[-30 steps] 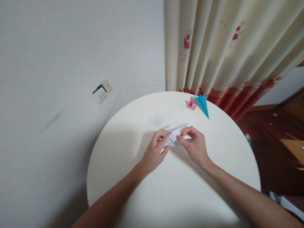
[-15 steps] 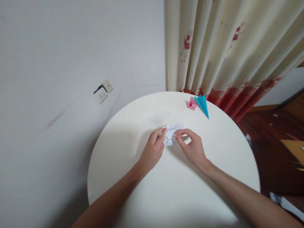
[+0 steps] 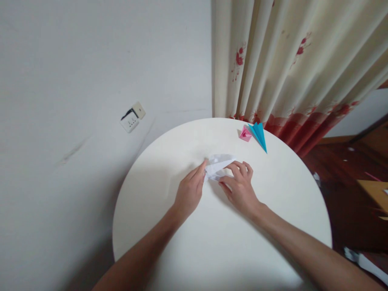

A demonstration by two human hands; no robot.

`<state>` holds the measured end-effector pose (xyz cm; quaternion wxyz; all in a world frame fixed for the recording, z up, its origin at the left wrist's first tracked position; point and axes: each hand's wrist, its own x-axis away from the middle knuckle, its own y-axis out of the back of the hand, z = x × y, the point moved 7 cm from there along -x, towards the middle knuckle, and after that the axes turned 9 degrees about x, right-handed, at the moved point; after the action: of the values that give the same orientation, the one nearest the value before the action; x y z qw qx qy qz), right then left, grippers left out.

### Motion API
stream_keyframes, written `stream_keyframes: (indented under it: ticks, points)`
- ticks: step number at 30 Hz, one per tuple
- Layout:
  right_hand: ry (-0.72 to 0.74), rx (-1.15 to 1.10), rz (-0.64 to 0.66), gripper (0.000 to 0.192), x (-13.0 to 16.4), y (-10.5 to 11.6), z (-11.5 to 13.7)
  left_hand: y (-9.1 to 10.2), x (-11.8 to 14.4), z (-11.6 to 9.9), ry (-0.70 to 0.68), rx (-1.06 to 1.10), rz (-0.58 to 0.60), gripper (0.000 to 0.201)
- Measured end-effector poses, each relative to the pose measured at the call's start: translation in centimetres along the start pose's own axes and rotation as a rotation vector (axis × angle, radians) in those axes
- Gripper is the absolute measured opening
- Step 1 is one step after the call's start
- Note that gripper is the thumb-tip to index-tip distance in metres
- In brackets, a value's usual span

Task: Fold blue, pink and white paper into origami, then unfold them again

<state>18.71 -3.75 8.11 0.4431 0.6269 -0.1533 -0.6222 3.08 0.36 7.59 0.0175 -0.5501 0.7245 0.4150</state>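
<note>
A folded sheet of white paper is between my two hands over the middle of the round table. My left hand grips its left end, fingers pressed together. On the right side my right hand has thumb and fingers on the paper's edges, with the folds standing partly apart. The far flap of the paper rises above the near one. Some of the folds are hidden behind my fingers.
On the white round table, near its far right edge, lie a pink folded paper piece and a blue paper plane, touching or nearly so. A curtain hangs behind; a wall socket is at left.
The white paper has gone from lying rather flat to having its flaps lifted apart. My right hand has shifted slightly left and spread its fingers; my left hand has turned more upright.
</note>
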Motion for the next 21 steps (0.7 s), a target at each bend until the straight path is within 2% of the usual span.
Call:
stream_keyframes:
  ticks: [5, 9, 12, 15, 18, 21]
  points:
    - [0.211, 0.040, -0.022, 0.023, -0.1, 0.8, 0.4, 1.9, 0.0, 2.2, 0.345, 0.142, -0.147, 0.045]
    - [0.316, 0.002, 0.022, 0.034, -0.1, 0.9, 0.2, 3.1, -0.2, 3.4, 0.476, 0.187, -0.235, 0.040]
    - [0.325, -0.055, 0.070, 0.030, -0.2, 0.7, 0.3, 3.1, -0.2, 3.6, 0.483, 0.186, -0.235, 0.040]
    - [0.286, -0.133, 0.140, 0.018, -0.4, 0.2, 0.5, 2.8, -0.1, 3.1, 0.425, 0.157, -0.204, 0.044]
    - [0.217, -0.229, 0.192, 0.019, -0.5, -0.2, 0.5, 2.4, 0.0, 2.7, 0.367, 0.097, -0.157, 0.044]
    - [0.085, -0.347, 0.200, 0.020, -0.6, -0.6, 0.0, 2.4, -0.2, 1.6, 0.211, -0.008, -0.136, 0.044]
